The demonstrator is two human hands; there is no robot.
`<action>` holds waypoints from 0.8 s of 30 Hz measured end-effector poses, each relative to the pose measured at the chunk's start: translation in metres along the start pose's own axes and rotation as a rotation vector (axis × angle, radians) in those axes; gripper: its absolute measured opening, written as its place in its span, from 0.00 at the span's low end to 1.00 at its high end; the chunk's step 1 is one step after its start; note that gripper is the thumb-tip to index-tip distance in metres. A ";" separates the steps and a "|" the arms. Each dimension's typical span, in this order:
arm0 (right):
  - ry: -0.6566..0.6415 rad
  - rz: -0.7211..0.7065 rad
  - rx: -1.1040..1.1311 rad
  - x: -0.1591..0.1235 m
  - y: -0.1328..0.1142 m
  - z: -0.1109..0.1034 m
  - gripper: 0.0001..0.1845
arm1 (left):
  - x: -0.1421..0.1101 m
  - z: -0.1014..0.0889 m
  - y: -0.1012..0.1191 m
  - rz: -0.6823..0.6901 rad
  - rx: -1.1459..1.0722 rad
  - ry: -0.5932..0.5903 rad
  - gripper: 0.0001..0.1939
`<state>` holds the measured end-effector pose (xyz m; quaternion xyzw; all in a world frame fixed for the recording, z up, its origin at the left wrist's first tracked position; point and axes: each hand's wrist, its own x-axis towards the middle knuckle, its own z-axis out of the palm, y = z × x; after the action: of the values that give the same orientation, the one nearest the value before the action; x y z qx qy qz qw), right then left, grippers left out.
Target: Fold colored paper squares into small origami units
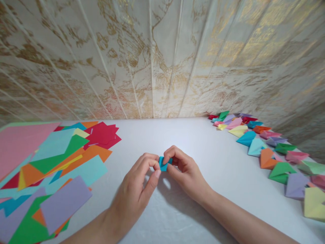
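A small folded piece of blue paper [163, 165] is held up between my two hands, a little above the white table. My left hand [138, 181] pinches its left edge between thumb and fingers. From the other side, my right hand [185, 171] grips the paper with thumb and index finger, and its fingertips cover part of the right half. Creases show on the visible face. Below the hands, their shadow falls on the tabletop.
Loose sheets of coloured paper [68, 206] lie overlapping on the left, with a red stack [101, 135] at their far end. Rows of folded paper pieces [281, 173] line the right side. Behind the white table [152, 132] rises a gold-patterned curtain [162, 67].
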<state>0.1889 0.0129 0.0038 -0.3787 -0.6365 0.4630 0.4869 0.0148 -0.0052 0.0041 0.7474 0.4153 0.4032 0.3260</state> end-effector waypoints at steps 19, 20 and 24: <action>0.049 -0.174 -0.168 -0.001 -0.003 -0.004 0.10 | -0.004 0.001 -0.002 -0.179 -0.224 0.104 0.22; 0.064 -0.181 -0.166 0.000 -0.003 -0.005 0.11 | -0.004 0.001 -0.001 -0.233 -0.309 0.063 0.24; 0.052 -0.208 -0.193 -0.001 -0.002 -0.006 0.12 | 0.001 0.001 0.001 -0.408 -0.628 -0.058 0.19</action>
<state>0.1946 0.0124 0.0059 -0.3675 -0.7011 0.3368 0.5099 0.0166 -0.0050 0.0045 0.5240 0.4024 0.4162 0.6247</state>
